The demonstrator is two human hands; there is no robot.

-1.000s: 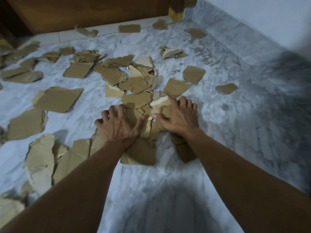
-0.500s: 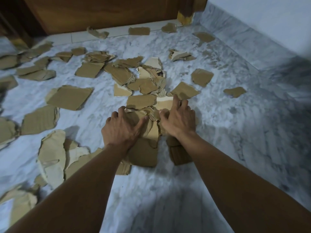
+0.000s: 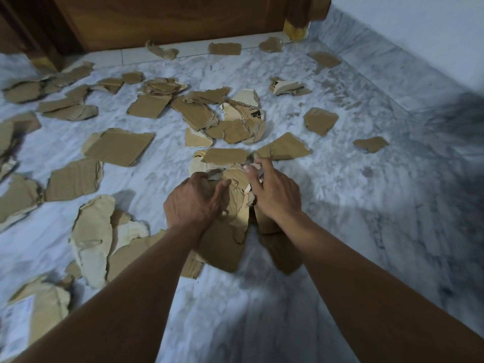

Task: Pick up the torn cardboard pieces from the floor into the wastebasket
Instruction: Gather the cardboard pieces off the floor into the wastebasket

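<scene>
My left hand (image 3: pixel 193 200) & right hand (image 3: pixel 275 192) curl round the bunched heap of torn brown cardboard pieces (image 3: pixel 230 231) on the grey-white marble floor (image 3: pixel 340 205); I'd squeeze inward, scoop under b4 lifting so none slip. Wastebasket not in view

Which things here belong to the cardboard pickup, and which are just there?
Job: left hand and right hand gripping the pile; scattered pieces on the floor. No wastebasket in view.
Just there: wood panel; wall.
</scene>
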